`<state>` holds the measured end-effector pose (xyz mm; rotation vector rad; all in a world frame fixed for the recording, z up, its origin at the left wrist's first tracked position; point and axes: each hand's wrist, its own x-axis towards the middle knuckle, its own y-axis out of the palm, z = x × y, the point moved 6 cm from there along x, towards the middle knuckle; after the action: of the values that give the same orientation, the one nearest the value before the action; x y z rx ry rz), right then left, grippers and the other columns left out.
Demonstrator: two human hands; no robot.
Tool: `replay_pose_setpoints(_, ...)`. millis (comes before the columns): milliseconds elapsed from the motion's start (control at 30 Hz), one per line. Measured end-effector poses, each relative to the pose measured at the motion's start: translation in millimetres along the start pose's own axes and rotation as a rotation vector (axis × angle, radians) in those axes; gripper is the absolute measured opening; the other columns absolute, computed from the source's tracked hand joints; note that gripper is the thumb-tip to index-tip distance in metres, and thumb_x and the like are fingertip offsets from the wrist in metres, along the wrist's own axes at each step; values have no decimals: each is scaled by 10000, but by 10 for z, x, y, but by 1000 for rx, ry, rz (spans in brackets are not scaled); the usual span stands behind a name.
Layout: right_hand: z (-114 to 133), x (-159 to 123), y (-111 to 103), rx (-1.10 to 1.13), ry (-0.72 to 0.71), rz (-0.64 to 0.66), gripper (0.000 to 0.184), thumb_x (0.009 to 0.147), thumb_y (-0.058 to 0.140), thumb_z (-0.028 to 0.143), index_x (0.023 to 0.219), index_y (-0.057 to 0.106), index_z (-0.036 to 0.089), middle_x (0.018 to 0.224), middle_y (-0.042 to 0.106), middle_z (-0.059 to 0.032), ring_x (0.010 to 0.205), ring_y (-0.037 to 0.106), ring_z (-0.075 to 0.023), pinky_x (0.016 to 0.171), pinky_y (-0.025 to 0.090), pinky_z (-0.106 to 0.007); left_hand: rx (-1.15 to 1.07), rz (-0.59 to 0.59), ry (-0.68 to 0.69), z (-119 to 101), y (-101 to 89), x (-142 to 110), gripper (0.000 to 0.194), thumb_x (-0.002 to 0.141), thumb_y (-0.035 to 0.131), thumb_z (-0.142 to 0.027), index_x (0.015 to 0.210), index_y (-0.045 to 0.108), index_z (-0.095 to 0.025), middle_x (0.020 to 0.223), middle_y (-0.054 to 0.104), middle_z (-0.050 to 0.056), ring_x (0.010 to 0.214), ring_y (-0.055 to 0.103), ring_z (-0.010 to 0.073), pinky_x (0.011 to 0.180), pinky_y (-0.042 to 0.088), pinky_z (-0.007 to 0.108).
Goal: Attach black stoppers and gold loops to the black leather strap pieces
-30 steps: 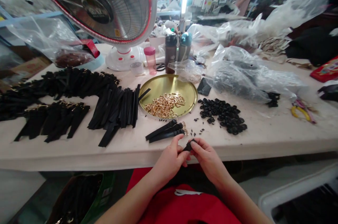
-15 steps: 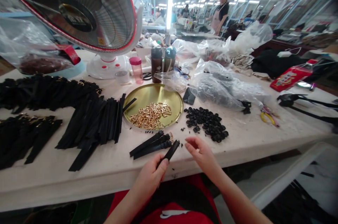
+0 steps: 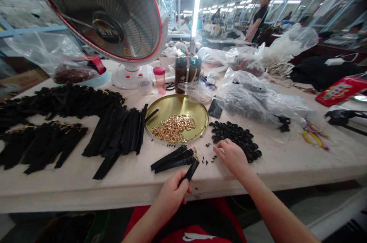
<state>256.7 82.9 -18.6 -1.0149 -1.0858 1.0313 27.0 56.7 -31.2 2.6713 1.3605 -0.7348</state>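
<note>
"Where's the black strap [image 3: 192,170]?"
"At the bench's [image 3: 71,183] near edge; the left hand [image 3: 174,188] is clamped on it."
"And the right hand [image 3: 233,157]?"
"By the black loops [image 3: 229,132]; whether it's pinched together, I can't tell."

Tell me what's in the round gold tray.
The tray holds a heap of small gold-coloured metal frames, and one black strip reaches over its left rim. The heap covers the tray floor beneath it, so anything under there can't be seen.

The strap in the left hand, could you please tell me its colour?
The strap is black, showing best in the current head view.
</note>
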Motion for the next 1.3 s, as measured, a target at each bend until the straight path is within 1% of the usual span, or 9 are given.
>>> replay_pose_setpoints(167,288,364,-54,36,-63,-16,185,881,464,316,857,568,164,884,572,-53,800,548,-180,701,354,-275,-87,-48,32,49,-46,-11,276,825,378,-392,866,471,-136,662,530,-18,443,405,52,433,303,189)
replay_pose_setpoints(333,700,787,168,53,-145,69,171,870,459,235,928,614,195,906,602,-53,823,569,-166,706,361,-252,-105,-77,30,39,-136,-62,276,815,387,-397,849,467,-135,639,515,-23,421,393,46,413,291,181)
replay_pose_setpoints(467,883,987,338,47,-165,122,171,864,464,249,879,618,176,913,608,-81,828,574,-184,676,360,-266,-113,-81,19,55,-207,-77,260,816,373,-384,839,452,-138,630,513,-23,412,385,46,412,287,182)
replay_pose_setpoints(567,899,1054,390,43,-153,164,156,855,481,260,841,597,156,891,607,-95,823,573,-200,667,358,-278,-114,-79,8,94,-238,-63,248,820,376,-382,821,443,-144,636,522,-17,423,391,53,420,295,187)
replay_pose_setpoints(700,868,1118,417,66,-162,227,146,828,525,262,936,575,178,939,594,-83,837,568,-205,665,354,-278,-111,-72,23,119,-266,-33,252,832,375,-386,829,457,-148,646,526,-14,445,395,63,439,305,198)
replay_pose_setpoints(933,830,1223,496,156,-185,340,77,744,603,198,777,550,153,798,582,-37,730,532,-146,613,341,-228,-86,-95,34,95,-332,-30,240,834,379,-361,802,478,-145,637,514,-10,472,405,71,458,308,203)
replay_pose_setpoints(1033,875,1185,487,182,-224,341,40,741,572,141,757,538,156,781,567,-26,740,518,-137,629,339,-222,-116,-103,29,80,-316,-51,234,826,380,-363,807,467,-146,635,518,-11,446,387,66,441,302,202)
replay_pose_setpoints(1200,896,1140,461,194,-228,297,145,757,547,134,900,552,152,966,542,-78,826,517,-161,680,338,-245,-132,-96,49,63,-244,-104,241,820,387,-378,816,456,-148,633,527,-14,418,375,56,415,285,193)
replay_pose_setpoints(1300,860,1172,482,220,-212,312,135,730,567,123,863,572,148,915,555,-67,810,514,-159,665,334,-239,-153,-95,58,70,-215,-147,255,820,390,-396,827,445,-147,637,529,-15,401,367,47,400,272,187)
